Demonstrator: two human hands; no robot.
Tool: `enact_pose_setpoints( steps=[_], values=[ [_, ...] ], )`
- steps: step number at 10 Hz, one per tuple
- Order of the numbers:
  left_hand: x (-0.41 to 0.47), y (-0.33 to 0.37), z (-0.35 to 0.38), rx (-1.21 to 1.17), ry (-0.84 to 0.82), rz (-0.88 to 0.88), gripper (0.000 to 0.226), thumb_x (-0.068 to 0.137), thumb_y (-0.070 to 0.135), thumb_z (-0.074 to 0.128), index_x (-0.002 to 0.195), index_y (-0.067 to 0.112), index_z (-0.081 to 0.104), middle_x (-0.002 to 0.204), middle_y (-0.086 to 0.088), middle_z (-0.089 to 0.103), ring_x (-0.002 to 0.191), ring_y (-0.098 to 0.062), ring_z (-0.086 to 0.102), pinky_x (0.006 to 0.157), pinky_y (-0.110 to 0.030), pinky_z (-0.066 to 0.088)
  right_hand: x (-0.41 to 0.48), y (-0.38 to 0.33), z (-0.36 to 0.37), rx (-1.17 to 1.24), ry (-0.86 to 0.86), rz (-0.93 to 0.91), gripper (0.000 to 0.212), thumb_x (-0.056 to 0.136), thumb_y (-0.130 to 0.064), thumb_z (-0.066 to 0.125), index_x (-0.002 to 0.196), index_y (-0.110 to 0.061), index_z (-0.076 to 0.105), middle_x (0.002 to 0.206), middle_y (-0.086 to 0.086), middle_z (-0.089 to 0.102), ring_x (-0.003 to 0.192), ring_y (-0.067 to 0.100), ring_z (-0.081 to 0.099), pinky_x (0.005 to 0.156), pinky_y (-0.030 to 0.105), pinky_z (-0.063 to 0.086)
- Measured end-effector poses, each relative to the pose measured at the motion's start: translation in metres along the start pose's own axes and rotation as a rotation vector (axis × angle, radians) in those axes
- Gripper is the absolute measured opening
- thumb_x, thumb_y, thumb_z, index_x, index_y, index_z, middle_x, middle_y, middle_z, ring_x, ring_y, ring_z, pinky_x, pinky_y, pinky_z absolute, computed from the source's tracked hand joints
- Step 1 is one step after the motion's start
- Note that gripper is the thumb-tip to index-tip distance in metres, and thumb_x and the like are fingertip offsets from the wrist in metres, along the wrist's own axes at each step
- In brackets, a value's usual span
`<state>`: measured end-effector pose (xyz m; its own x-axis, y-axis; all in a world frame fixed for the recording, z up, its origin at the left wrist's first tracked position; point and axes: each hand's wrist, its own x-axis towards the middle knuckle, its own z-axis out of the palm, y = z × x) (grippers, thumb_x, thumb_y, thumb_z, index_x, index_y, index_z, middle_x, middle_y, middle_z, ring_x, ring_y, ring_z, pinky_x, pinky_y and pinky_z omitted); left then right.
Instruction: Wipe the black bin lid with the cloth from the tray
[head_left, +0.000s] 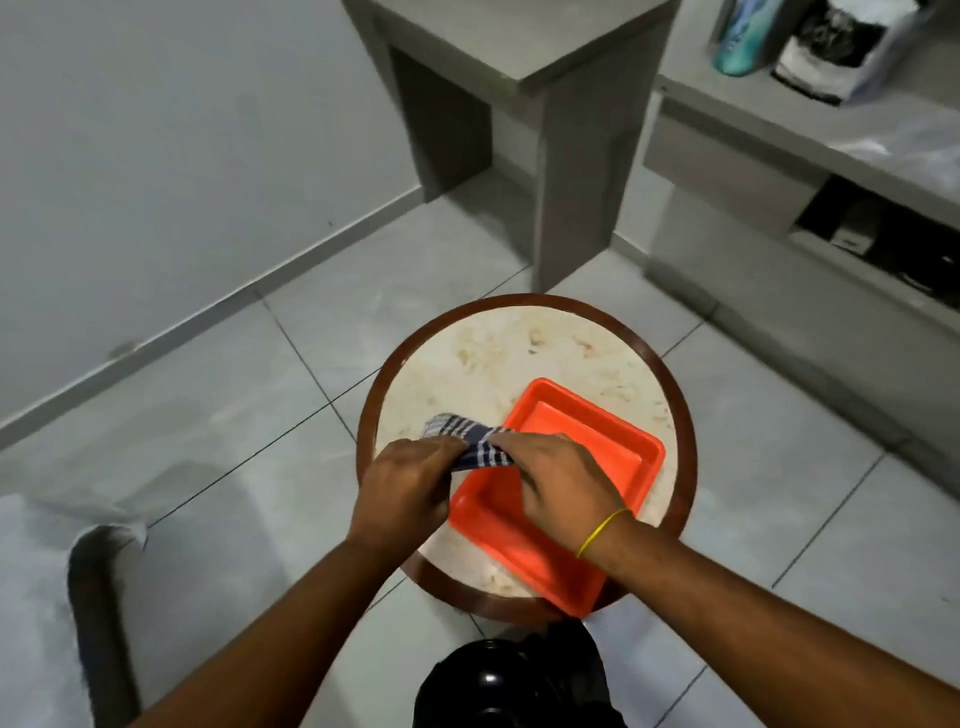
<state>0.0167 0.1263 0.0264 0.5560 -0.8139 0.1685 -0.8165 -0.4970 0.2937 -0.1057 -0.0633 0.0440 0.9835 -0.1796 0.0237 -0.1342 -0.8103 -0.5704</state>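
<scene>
Head view, risks: the orange tray (571, 499) juts over the near edge of the round table (519, 353), so to my eye a tug on the cloth that drags across its rim could tip it off onto the tiles.
Head view, second risk: the cloth (470, 441) is bunched between two hands; if one lets go early, I'd guess the loose end flops back onto the table or tray rather than coming away clean.
Head view, third risk: the shiny black bin lid (498, 686) is low, right under the arms and partly cut off by the frame's bottom edge; reaching down for it with the tray so near the edge could knock the tray with a forearm.
Left hand: the left hand (402, 493) is curled, fingers drawn in and pinching the near-left part of the cloth; the fingertips themselves are tucked out of sight, so how tight the pinch is I cannot tell.
Right hand: the right hand (561, 478), with a yellow band (602, 530) at the wrist, hangs over the tray, fingers pressed together and bent down onto the cloth's right end.
Cloth: blue with pale checks, stretched between both hands above the tray's left rim, its far end trailing toward the tabletop; whether that end touches the table I cannot say.
Tray: looks empty where it shows, though the hands cover part of it.
Bin lid: not yet touched by the cloth; wiping not yet begun, as I judge it.
</scene>
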Motion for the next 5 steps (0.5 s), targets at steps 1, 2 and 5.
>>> enact_pose_setpoints(
  steps=[1,2,5],
  values=[
    [0.011,0.01,0.032,0.06,-0.139,0.072,0.042,0.081,0.011,0.067,0.12,0.018,0.081,0.119,-0.002,0.082,0.111,-0.024,0.076,0.095,-0.042,0.054,-0.027,0.027,0.02,-0.052,-0.017,0.014,0.053,0.076,0.004,0.057,0.123,-0.006,0.081,0.121,0.014,0.084,0.113,0.036,0.08,0.1,0.045,0.063],
    [0.003,0.023,0.078,0.197,-0.551,0.077,0.042,0.086,0.017,0.057,0.121,0.03,0.076,0.126,0.008,0.074,0.129,-0.017,0.063,0.116,-0.048,0.029,-0.06,0.057,0.059,-0.115,-0.315,0.15,0.047,0.09,-0.018,0.036,0.117,-0.01,0.075,0.121,0.012,0.078,0.118,0.037,0.072,0.104,0.043,0.053],
    [-0.013,0.044,0.081,0.232,-0.725,-0.018,0.063,0.091,0.034,0.051,0.153,0.03,0.051,0.166,0.001,0.046,0.162,-0.027,0.025,0.122,-0.074,0.009,-0.069,0.065,0.074,-0.22,-0.431,0.236,0.066,0.11,-0.03,0.043,0.173,-0.017,0.027,0.18,0.009,0.03,0.168,0.032,0.026,0.139,0.047,0.014]
  ],
)
